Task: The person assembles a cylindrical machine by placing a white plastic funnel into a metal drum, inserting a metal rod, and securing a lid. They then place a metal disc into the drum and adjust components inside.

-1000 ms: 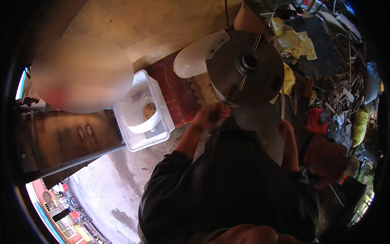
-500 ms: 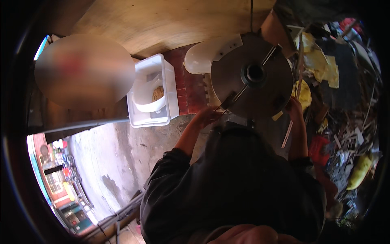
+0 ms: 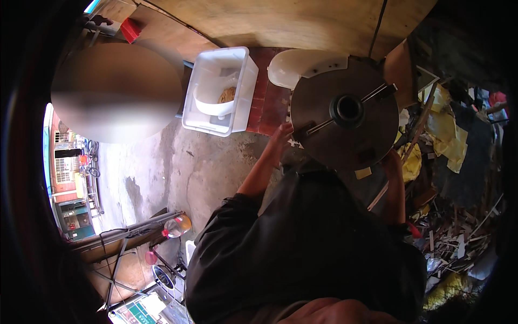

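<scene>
A large dark round metal disc (image 3: 329, 151) lies in front of me, a ring-shaped hub at its middle. Thin metal bars run outward from the hub on two sides, each ending in a dark block near the edge. My left hand (image 3: 279, 141) is closed at the disc's left rim, its fingertips against the edge. At the lower right rim is my right hand (image 3: 393, 163); the disc covers most of its fingers, which seem to hold the edge from below. Behind the disc's upper left sits a curved white cover (image 3: 286, 70).
A clear plastic bin (image 3: 245, 89) holds a white curved piece (image 3: 208, 105) and brown material, beside a red board (image 3: 265, 105). Wood scraps (image 3: 453, 237) and yellow sheeting (image 3: 445, 129) are heaped at right. A plastic bottle (image 3: 177, 225) is at lower left. A wooden panel (image 3: 302, 24) spans the top.
My view has turned, so the scene appears rotated clockwise, and the bottle has come into view. My left hand sits slightly higher along the disc's rim; my right hand stays at the rim.
</scene>
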The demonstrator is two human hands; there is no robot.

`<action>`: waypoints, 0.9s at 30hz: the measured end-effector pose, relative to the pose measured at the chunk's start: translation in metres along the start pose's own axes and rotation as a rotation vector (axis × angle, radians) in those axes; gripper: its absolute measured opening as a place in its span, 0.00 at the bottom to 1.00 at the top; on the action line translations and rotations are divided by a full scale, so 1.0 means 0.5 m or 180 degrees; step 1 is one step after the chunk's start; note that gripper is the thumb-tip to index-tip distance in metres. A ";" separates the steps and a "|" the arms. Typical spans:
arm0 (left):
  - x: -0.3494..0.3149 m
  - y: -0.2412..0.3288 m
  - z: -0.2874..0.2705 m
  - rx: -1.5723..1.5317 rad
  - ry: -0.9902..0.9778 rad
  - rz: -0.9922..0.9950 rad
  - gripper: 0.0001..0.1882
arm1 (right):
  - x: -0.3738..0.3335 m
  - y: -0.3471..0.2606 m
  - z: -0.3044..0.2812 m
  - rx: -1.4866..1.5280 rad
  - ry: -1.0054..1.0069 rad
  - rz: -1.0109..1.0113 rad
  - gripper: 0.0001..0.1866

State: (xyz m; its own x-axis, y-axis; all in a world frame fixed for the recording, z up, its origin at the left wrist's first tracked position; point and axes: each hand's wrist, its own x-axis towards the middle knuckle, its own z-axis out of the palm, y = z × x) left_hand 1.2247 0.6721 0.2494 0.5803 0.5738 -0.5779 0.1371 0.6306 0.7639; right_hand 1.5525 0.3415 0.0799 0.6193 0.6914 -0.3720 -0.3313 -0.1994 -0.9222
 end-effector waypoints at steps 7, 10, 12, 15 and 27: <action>0.044 -0.035 -0.043 0.0611 -0.0522 0.0317 0.33 | -0.042 0.006 0.023 0.0305 0.0484 0.0099 0.09; 0.050 -0.045 -0.063 0.0244 -0.0478 0.0091 0.31 | -0.058 0.012 0.054 0.0858 0.0548 0.0382 0.07; 0.056 -0.048 -0.068 0.0172 -0.0472 -0.0034 0.31 | -0.072 0.009 0.078 0.1484 0.0463 0.0552 0.07; 0.070 -0.027 -0.062 0.0362 -0.0837 -0.0189 0.34 | -0.095 -0.005 0.106 0.1623 0.0208 0.0443 0.06; 0.135 0.016 -0.094 0.1424 -0.1996 -0.0360 0.22 | -0.152 -0.049 0.183 0.1158 0.0773 0.0807 0.04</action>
State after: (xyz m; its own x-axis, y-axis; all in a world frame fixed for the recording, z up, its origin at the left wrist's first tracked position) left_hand 1.2273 0.7405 0.2030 0.8708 0.0317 -0.4907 0.4562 0.3204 0.8302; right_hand 1.4484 0.3575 0.1402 0.6205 0.4626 -0.6332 -0.6927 -0.0553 -0.7191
